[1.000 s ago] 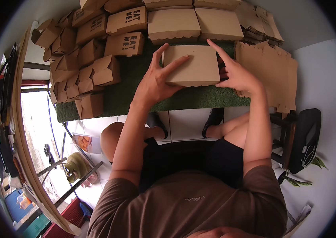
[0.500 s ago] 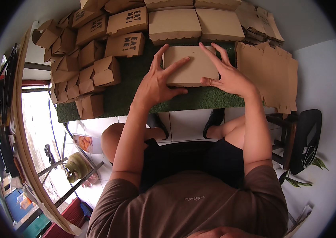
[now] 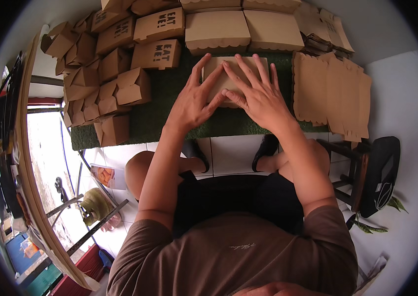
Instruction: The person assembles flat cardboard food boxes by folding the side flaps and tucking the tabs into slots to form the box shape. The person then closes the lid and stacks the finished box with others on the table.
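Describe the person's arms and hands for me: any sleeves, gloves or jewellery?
Both hands are bare: the left hand and right hand show no gloves, rings or watch. The forearms are uncovered to above the elbows. Short sleeves of a brown T-shirt cover the upper arms.

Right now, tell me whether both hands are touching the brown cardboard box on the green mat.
Touching. The head view shows the left hand and right hand pressed flat on the cardboard box, fingers spread across its top.

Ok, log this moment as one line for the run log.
left hand: flat on brown cardboard box | right hand: flat on same box | box: on green mat
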The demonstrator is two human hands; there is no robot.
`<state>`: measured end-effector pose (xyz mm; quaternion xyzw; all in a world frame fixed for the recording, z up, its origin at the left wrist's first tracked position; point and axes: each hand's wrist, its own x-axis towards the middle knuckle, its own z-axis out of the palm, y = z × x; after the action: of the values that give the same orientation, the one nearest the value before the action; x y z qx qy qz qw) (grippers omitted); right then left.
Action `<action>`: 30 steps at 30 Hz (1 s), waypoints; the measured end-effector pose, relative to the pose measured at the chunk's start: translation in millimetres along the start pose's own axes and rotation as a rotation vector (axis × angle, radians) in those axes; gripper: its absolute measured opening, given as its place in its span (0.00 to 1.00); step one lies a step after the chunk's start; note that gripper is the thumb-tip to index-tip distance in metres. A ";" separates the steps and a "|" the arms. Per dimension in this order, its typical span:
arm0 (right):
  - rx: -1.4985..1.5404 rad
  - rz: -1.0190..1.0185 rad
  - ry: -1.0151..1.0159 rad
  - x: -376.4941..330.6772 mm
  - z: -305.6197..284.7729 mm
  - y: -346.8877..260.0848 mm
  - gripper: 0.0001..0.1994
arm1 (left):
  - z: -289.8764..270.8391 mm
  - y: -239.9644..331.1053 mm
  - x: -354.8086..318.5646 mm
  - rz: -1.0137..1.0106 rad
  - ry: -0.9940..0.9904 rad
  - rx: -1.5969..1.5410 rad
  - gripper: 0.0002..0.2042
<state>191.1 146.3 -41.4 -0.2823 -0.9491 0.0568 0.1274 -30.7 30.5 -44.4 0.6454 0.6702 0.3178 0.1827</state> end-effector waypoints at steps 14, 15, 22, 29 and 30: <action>0.352 0.528 -0.187 -6.6 -22.3 24.8 0.44 | 38.6 8.0 -12.7 -0.303 0.161 -0.363 0.34; 0.418 0.589 -0.246 -4.0 -17.0 25.3 0.46 | 41.1 8.3 -12.0 -0.331 0.163 -0.283 0.34; 0.678 0.668 -0.339 -7.3 -9.4 37.2 0.45 | 37.5 21.2 -25.5 -0.386 0.075 -0.274 0.35; 0.990 0.726 -0.379 -30.4 -48.7 14.6 0.50 | 8.5 58.6 -49.3 -0.589 0.019 -0.675 0.39; 1.026 0.723 -0.344 -38.2 -49.1 9.2 0.50 | 3.2 60.0 -51.6 -0.612 0.024 -0.604 0.40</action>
<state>240.3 134.7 -3.9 -0.4742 -0.6534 0.5864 0.0652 21.6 -21.7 -15.6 0.3305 0.7097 0.4385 0.4415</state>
